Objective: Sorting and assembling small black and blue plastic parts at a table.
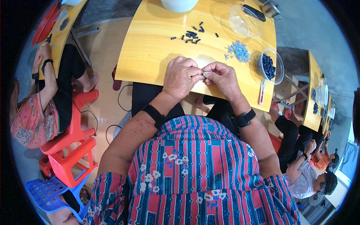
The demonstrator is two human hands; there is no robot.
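Note:
My left hand (182,76) and my right hand (224,79) meet over the table's near edge, thumbs and forefingers pinched together at the tips. Between them is something tiny, mostly hidden by the fingers; a dark speck shows there. Beyond my hands lies a loose group of short black cylindrical pieces (191,35). Right of that is a pile of small clear bluish plastic pieces (240,51). A clear round tub (279,77) at the right edge holds many black pieces. In front of the tub rests a slim tool with a pink handle (260,98).
On the yellow table (146,48) stand a white bowl (179,4), a clear empty container (245,23), a dark flat case (254,13) and a metal cup (271,10). Other people sit at tables on both sides. Red stools (73,161) and a blue stool (48,191) are at left.

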